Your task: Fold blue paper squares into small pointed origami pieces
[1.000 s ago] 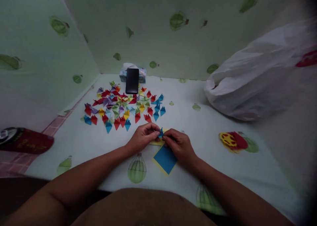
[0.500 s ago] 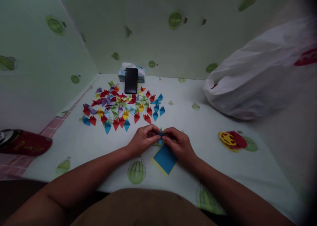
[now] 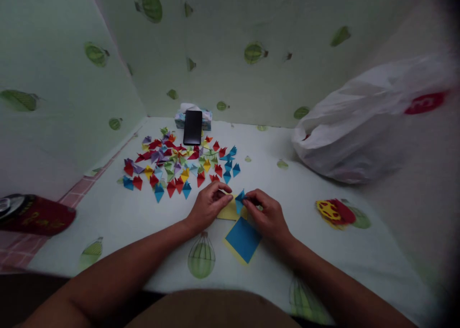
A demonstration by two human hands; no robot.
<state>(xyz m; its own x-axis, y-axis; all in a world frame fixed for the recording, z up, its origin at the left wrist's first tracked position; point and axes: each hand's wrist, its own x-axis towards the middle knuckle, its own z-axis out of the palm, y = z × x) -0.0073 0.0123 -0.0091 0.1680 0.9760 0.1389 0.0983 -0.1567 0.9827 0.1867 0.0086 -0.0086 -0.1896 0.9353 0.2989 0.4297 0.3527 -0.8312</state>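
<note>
A small folded blue paper crane [image 3: 239, 202] is pinched between the thumb and fingers of my right hand [image 3: 266, 213]. Just to its left, my left hand [image 3: 208, 204] is off the crane, its thumb and curved forefinger apart with nothing between them. Beneath the hands lies yellow paper [image 3: 227, 214], partly covered. Nearer to me rests a blue square sheet [image 3: 244, 239] with yellow paper showing along its lower edges. Beyond my left hand, folded paper cranes [image 3: 176, 167] in red, blue, yellow, purple and green are spread over the table.
A black phone [image 3: 192, 127] leans on a tissue box [image 3: 206, 119] at the back. To the right stands a white plastic bag [image 3: 345, 136], with red and yellow cut-out pieces [image 3: 334, 212] nearer. A red can [image 3: 39, 215] is at the left edge of the white table [image 3: 143, 241].
My left hand has let go of the blue crane, which both hands were holding. The crane has moved slightly right in my right hand. The view has tilted a little upward.
</note>
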